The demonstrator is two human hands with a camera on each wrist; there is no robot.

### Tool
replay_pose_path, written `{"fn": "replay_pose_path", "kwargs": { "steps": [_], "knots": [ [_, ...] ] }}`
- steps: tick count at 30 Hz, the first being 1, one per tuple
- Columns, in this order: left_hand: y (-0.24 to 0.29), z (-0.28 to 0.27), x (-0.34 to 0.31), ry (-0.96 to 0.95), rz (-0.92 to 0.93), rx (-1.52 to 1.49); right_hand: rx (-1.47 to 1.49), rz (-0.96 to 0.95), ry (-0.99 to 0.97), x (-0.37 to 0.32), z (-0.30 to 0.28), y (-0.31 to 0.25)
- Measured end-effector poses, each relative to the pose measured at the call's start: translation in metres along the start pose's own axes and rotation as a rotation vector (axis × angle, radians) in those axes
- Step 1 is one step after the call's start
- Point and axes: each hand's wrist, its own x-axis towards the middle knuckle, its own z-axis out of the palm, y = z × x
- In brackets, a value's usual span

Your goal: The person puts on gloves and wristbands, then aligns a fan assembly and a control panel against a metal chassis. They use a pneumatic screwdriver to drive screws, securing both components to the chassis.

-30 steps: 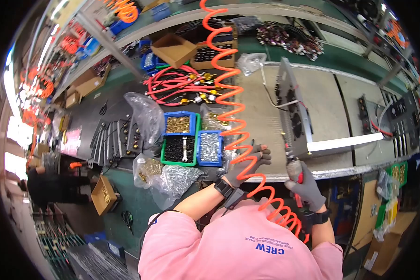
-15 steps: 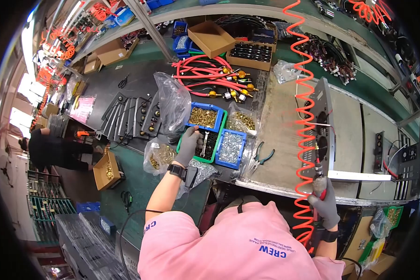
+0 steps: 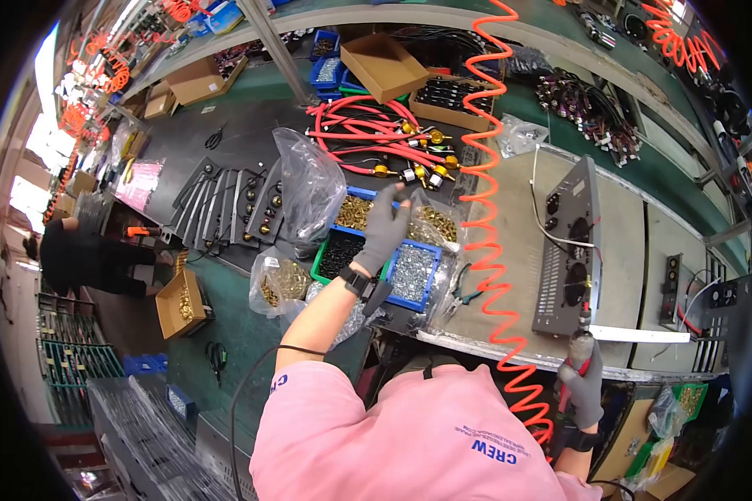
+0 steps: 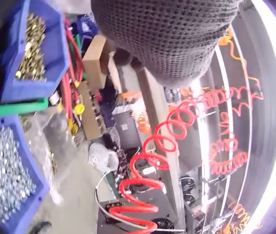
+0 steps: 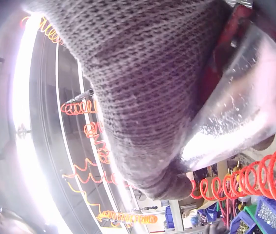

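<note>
My gloved left hand is over the parts bins, fingers pointing away from me beside the blue bin of brass screws. Whether a small part sits between its fingertips I cannot tell. Under and beside the hand are a green bin of black screws and a blue bin of silver screws. My gloved right hand grips a pneumatic screwdriver with a shiny metal body. Its bit end points at the lower edge of an upright grey metal panel with black fans.
An orange coiled air hose hangs between my arms. Pliers lie beside the bins. Red cables with brass fittings and a clear plastic bag lie farther back. Another person stands at the far left.
My left hand went from beside the right hand to the bins, then shifted right across them. The right hand keeps its grip on the screwdriver, now lower against the panel's edge.
</note>
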Motion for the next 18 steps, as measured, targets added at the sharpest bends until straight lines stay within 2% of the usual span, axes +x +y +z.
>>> {"fn": "replay_pose_path", "kwargs": {
  "steps": [2, 3, 4, 6, 8, 9, 11, 12, 14, 15, 18],
  "knots": [
    [0.005, -0.034, 0.005, 0.281, 0.373, 0.34, 0.031, 0.007, 0.006, 0.001, -0.005, 0.006],
    [0.004, -0.051, 0.006, 0.442, 0.425, 0.392, 0.06, 0.014, 0.022, 0.003, -0.007, 0.008],
    [-0.001, -0.072, 0.006, 0.538, 0.401, 0.451, 0.061, 0.008, 0.027, 0.003, -0.006, 0.007],
    [0.0, -0.114, 0.024, 0.845, 0.473, 0.585, 0.074, 0.004, 0.043, 0.003, -0.005, 0.004],
    [-0.027, -0.15, 0.04, 0.895, 0.248, 0.533, 0.06, -0.001, 0.07, 0.004, -0.004, -0.001],
    [-0.061, -0.17, 0.044, 0.897, 0.247, 0.535, 0.058, -0.001, 0.068, 0.006, -0.004, -0.001],
    [-0.148, -0.203, 0.049, 0.65, -0.105, 0.725, 0.049, -0.049, 0.066, 0.007, -0.005, 0.002],
    [-0.172, -0.213, 0.047, 0.517, -0.249, 0.794, 0.048, -0.041, 0.074, 0.007, -0.005, 0.002],
    [-0.195, -0.226, 0.041, 0.246, -0.547, 0.861, -0.002, -0.022, 0.061, 0.004, -0.008, 0.002],
    [-0.186, -0.226, 0.039, 0.185, -0.659, 0.882, -0.029, -0.013, 0.055, 0.001, -0.009, 0.001],
    [-0.22, -0.236, 0.035, 0.208, -0.711, 0.915, -0.088, -0.075, 0.087, -0.005, -0.003, -0.007]
  ]
}}
